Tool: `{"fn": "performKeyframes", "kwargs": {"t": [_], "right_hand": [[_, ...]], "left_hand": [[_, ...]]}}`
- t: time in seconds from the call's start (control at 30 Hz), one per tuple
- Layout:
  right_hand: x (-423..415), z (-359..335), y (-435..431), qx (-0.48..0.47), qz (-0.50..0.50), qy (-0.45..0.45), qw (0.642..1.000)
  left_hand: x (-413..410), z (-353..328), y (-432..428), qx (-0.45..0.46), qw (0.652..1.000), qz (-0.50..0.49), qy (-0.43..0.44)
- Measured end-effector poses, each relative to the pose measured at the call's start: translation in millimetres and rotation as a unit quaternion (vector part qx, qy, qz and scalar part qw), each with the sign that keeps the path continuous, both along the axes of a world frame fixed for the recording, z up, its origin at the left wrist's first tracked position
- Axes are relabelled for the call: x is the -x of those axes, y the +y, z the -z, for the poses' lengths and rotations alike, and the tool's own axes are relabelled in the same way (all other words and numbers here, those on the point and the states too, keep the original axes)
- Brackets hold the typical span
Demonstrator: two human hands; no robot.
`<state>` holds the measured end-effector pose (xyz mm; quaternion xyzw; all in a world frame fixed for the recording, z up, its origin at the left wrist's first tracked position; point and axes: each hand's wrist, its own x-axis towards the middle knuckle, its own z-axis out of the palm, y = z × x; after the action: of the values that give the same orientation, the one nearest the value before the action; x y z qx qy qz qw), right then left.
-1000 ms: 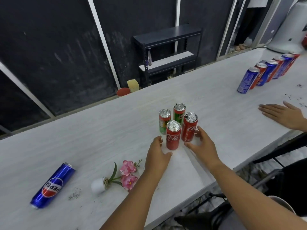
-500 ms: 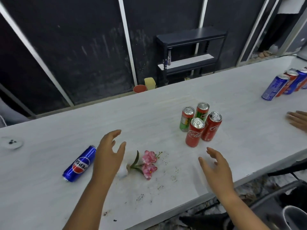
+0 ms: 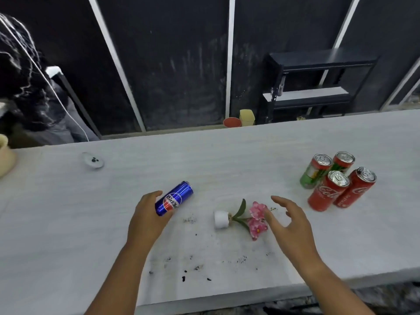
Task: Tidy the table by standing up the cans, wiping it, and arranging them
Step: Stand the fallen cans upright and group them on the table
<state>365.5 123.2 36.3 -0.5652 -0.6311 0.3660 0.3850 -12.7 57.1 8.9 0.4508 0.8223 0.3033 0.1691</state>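
A blue Pepsi can [image 3: 176, 197] lies on its side on the white table [image 3: 68, 212], left of centre. My left hand [image 3: 147, 215] grips its near end, thumb on top and fingers curled under it. Standing upright in a tight cluster at the right are two red Coca-Cola cans [image 3: 327, 192] and two green-and-red cans [image 3: 314, 170]. My right hand [image 3: 288, 221] hovers open with spread fingers just left of the cluster, its fingertips at the pink flowers, and it holds nothing.
A small white pot with pink flowers [image 3: 221, 219] lies tipped over between my hands. Soil crumbs [image 3: 196, 267] are scattered near the front edge. A white dish [image 3: 93, 160] and a beige vase [image 3: 4, 155] sit far left. A black shelf [image 3: 318, 83] stands behind the table.
My left hand travelled left from the can cluster to the lying Pepsi can and took hold of it. My right hand left the cluster and moved toward the flowers. The view panned left.
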Motion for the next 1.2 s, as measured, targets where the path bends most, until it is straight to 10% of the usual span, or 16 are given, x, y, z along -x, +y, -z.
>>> {"fn": "performKeyframes", "kwargs": {"t": [0.93, 1.2], "right_hand": [[152, -2, 14, -0.022, -0.221, -0.027, 0.975], [129, -7, 6, -0.051, -0.167, 0.010, 0.985]], "left_hand": [[-33, -68, -5, -0.213, 0.938, 0.139, -0.236], [-48, -66, 7, -0.144, 0.936, 0.205, -0.249]]}}
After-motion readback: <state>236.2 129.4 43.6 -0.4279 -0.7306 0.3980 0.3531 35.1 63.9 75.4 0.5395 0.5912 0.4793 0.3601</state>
